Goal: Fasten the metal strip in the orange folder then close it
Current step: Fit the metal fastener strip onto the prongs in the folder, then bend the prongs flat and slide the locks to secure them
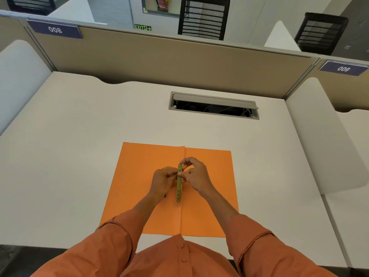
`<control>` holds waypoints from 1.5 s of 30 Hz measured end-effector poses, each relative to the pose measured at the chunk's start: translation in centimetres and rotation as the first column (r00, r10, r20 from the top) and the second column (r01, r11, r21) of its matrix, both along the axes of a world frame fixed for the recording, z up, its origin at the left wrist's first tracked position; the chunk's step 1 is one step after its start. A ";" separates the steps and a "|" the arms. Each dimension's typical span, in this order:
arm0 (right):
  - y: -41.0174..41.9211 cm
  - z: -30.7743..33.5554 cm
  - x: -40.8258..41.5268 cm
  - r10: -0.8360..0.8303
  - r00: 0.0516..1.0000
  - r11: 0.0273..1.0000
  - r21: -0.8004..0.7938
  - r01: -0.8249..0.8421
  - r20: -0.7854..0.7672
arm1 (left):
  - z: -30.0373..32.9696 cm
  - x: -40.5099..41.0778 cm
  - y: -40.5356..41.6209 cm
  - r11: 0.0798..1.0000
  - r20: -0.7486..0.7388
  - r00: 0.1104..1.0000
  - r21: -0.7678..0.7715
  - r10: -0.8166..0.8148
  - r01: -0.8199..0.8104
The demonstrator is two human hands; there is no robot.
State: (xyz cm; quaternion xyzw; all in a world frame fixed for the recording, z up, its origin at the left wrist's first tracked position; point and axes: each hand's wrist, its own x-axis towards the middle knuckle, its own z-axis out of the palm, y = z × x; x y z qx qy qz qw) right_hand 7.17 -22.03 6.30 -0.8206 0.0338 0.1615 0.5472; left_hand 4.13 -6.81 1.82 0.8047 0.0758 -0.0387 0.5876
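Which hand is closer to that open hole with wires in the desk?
The right hand. It sits on the right side of the metal strip, a bit nearer the cable hatch. The left hand is on the strip's left, slightly farther.

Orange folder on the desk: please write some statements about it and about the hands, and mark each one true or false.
1. The orange folder lies open on the desk. True.
2. The metal strip lies across the left flap. False: it runs along the middle fold.
3. Both the left hand and the right hand touch the strip. True.
4. The cable hatch in the desk is shut. False: its lid is raised.
5. Papers are stacked in the folder. False: none are visible.
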 end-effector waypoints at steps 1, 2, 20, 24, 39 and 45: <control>0.0 0.0 0.0 -0.001 1.000 1.000 0.002 0.001 0.001 | 0.0 0.0 0.0 1.000 0.000 1.000 -0.002 -0.004 0.004; 0.0 0.0 0.0 -0.003 1.000 1.000 0.004 0.003 0.002 | 0.0 0.0 0.0 1.000 0.000 1.000 -0.003 -0.007 0.007; 0.2 -0.9 -0.1 -0.036 0.999 0.998 -0.061 0.036 0.002 | 0.4 -0.4 0.1 0.998 -0.054 0.997 -0.017 0.063 -0.064; 0.2 -1.5 -0.1 -0.043 0.999 0.995 -0.096 0.042 -0.010 | 0.4 -1.3 0.3 0.987 -0.006 0.997 0.146 0.075 -0.073; 1.0 -2.5 0.5 0.008 0.999 0.977 -0.214 -0.016 -0.037 | -1.5 -7.8 1.3 0.820 0.197 0.933 0.553 -0.300 0.146; 0.9 -2.4 0.3 0.032 0.999 0.971 -0.236 -0.033 -0.006 | -2.0 -8.4 0.6 0.768 0.100 0.923 0.592 -0.372 0.245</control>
